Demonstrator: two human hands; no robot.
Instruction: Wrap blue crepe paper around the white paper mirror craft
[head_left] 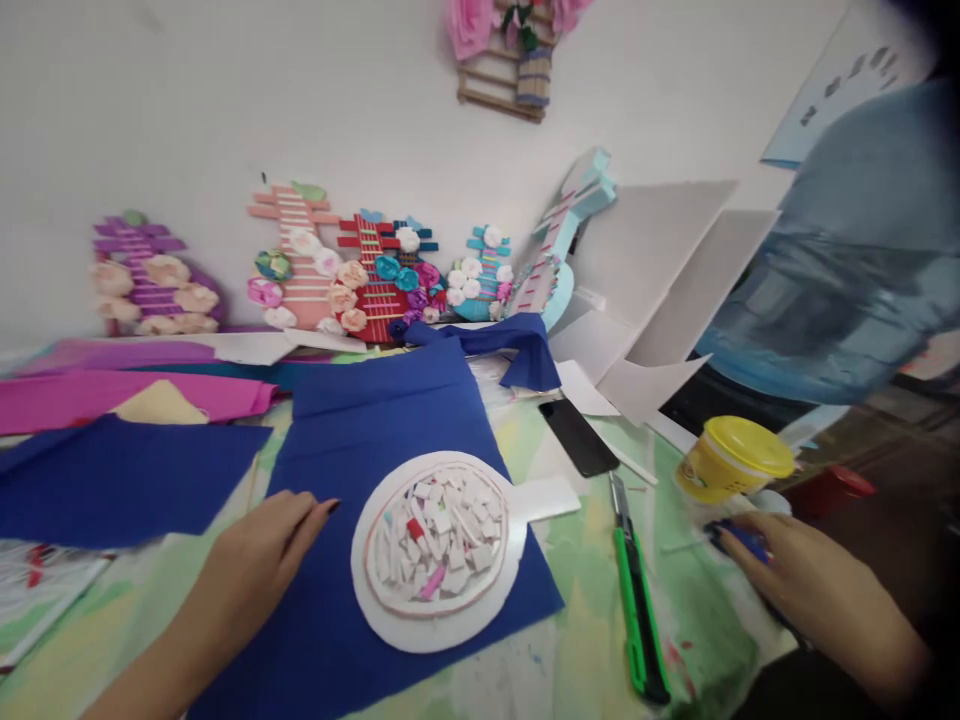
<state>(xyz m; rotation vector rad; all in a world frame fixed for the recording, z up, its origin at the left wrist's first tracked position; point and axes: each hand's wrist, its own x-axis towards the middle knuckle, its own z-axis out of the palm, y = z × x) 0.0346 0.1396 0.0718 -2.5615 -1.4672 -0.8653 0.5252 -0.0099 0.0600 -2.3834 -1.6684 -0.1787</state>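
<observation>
My left hand rests over a dark blue sheet, its fingers curled in and nothing visible in them. To its right on the sheet lies a white, round-bodied cutout with a short neck. An oval rim on it holds many small white scraps, with a red and a pink piece among them. My right hand, slightly blurred, is closed round a small blue item at the table's right side; its kind cannot be made out. A green box cutter lies between the cutout and this hand.
Beyond the right hand stands a yellow lidded tub. A black phone lies above the cutter. Decorated guitar shapes lean on the wall, behind folded pink fabric. A large blue water bottle stands at right.
</observation>
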